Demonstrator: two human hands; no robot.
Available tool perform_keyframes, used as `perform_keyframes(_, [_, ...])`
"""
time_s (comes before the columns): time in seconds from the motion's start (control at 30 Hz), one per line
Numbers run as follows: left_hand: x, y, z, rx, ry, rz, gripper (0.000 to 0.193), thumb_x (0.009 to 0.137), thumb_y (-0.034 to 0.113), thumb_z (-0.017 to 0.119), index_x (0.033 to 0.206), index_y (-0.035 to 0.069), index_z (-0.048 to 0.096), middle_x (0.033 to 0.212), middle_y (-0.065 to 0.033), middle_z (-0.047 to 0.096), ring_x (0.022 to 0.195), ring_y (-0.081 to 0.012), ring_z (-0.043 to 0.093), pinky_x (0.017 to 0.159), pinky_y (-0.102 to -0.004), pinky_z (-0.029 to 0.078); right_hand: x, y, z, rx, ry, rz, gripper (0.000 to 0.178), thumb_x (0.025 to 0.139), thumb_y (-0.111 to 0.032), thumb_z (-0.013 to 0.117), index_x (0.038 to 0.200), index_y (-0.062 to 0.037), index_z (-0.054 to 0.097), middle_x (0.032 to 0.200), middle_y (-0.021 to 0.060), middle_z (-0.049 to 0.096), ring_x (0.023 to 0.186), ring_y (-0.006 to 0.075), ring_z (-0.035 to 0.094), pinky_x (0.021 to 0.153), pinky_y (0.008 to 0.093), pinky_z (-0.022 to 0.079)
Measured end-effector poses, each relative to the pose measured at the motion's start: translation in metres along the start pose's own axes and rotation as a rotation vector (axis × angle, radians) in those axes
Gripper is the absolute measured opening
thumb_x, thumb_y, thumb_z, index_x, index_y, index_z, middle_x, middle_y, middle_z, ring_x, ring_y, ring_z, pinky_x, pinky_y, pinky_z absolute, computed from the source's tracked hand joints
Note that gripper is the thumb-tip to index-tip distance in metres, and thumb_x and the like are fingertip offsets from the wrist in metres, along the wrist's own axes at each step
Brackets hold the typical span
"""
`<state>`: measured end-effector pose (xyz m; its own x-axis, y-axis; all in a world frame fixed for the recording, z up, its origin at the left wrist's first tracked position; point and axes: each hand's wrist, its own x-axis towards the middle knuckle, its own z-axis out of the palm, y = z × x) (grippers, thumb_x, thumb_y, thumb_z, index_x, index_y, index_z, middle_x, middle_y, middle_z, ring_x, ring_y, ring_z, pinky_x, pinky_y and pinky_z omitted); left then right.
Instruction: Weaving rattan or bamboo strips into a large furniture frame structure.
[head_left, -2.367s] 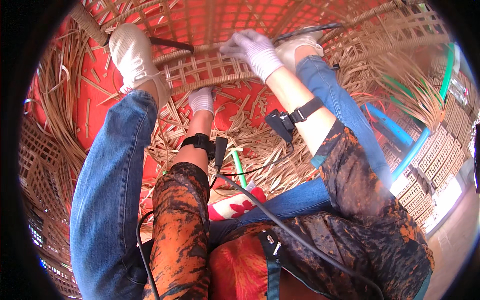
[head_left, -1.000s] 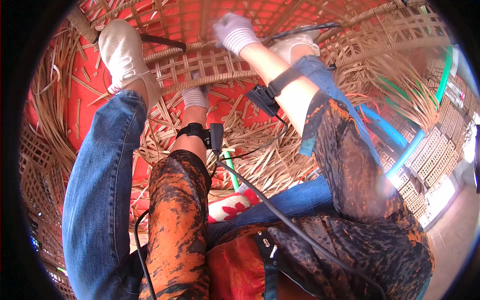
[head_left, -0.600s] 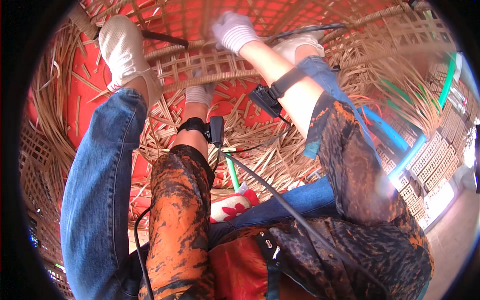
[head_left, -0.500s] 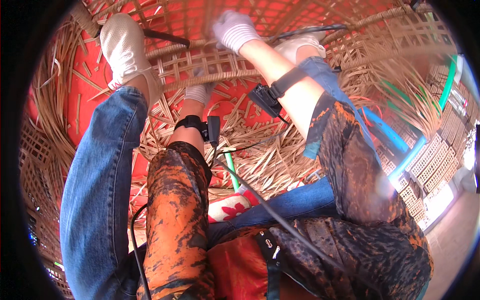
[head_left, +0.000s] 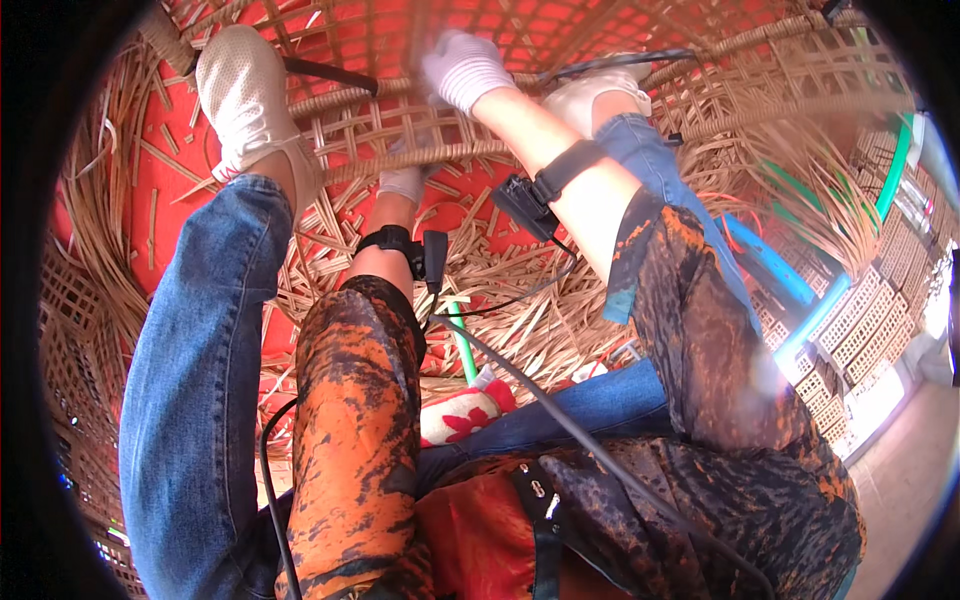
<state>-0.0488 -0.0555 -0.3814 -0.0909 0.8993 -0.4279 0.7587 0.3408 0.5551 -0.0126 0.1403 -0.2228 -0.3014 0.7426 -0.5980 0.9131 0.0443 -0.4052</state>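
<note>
A large woven wicker piece (head_left: 470,152) with cord-wrapped rims and an open lattice spans the far side in front of me. My right hand (head_left: 465,70), in a white striped glove, is at its upper wrapped rim, fingers curled against the weave. Lower and to the left, my left hand (head_left: 405,176), also gloved, reaches behind the lattice band. The weave covers most of its fingers, so their grip is hidden. Both wrists wear black straps with small boxes and cables.
Loose cane strips (head_left: 540,325) litter the red floor covering (head_left: 150,215). My white shoes (head_left: 243,95) stand against the wicker. At right are a blue tube (head_left: 775,275), a green hoop (head_left: 897,165) and stacked woven panels (head_left: 860,345). A dark cable (head_left: 560,415) crosses my lap.
My left hand has shifted slightly up and right, deeper behind the lattice. My right hand has moved a little left and down along the rim. The wicker piece looks nearly unmoved.
</note>
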Motion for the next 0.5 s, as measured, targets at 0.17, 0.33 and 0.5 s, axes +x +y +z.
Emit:
perform_keyframes(0.17, [-0.02,0.047,-0.037,-0.796,-0.223,-0.566,0.026,0.083,0.031,0.065,0.078,0.005,0.062,0.063,-0.0041,0.06,0.053,-0.0142,0.056,0.049,-0.0309,0.044,-0.011,0.034,0.001,0.346,-0.125,0.165,0.035,0.083,-0.025,0.06,0.109,-0.0027,0.064,0.094,0.0218,0.067,0.077,0.0281,0.069,0.073,0.0367,0.055])
perform_keyframes(0.33, [-0.077,0.009,-0.032,-0.372,-0.225,-0.557,0.033,0.076,0.035,0.067,0.078,0.002,0.063,0.066,-0.0097,0.062,0.055,-0.0168,0.058,0.057,-0.0327,0.048,-0.024,0.055,0.016,0.171,0.002,-0.064,0.022,0.082,-0.019,0.062,0.099,-0.0054,0.067,0.089,0.0189,0.068,0.077,0.0273,0.068,0.072,0.0373,0.054])
perform_keyframes(0.5, [-0.079,0.028,-0.034,-0.208,-0.333,-0.517,0.033,0.077,0.032,0.062,0.097,0.007,0.067,0.081,-0.0158,0.067,0.074,-0.0273,0.065,0.071,-0.0351,0.051,-0.028,0.064,0.019,0.538,-0.081,0.119,0.024,0.08,-0.026,0.064,0.094,-0.0065,0.068,0.093,0.0172,0.068,0.092,0.031,0.064,0.086,0.0387,0.049])
